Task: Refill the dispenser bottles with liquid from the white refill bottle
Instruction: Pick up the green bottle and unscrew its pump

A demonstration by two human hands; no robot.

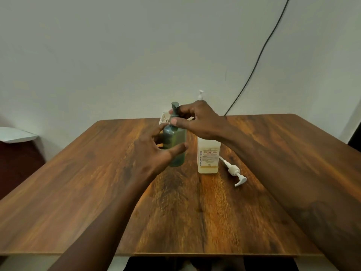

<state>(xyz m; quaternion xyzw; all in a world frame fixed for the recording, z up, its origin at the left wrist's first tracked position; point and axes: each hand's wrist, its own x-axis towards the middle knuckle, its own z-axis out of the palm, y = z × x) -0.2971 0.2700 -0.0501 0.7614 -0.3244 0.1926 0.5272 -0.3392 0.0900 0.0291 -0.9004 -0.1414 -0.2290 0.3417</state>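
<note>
A green translucent dispenser bottle (176,147) stands upright near the middle of the wooden table (97,182). My left hand (156,151) wraps around its body from the left. My right hand (197,120) pinches its dark grey pump head (175,109) at the neck. Just to the right stands the white refill bottle (208,159) with a printed label; its top is hidden behind my right hand. A loose white pump (234,172) with its tube lies on the table to the right of that bottle. Behind my right hand, another white pump top (200,94) sticks up.
A pale plastic basket (165,117) sits at the table's far edge, behind the green bottle. A black cable (259,55) runs down the wall at the right. At the far left, off the table, lies a white object (15,134).
</note>
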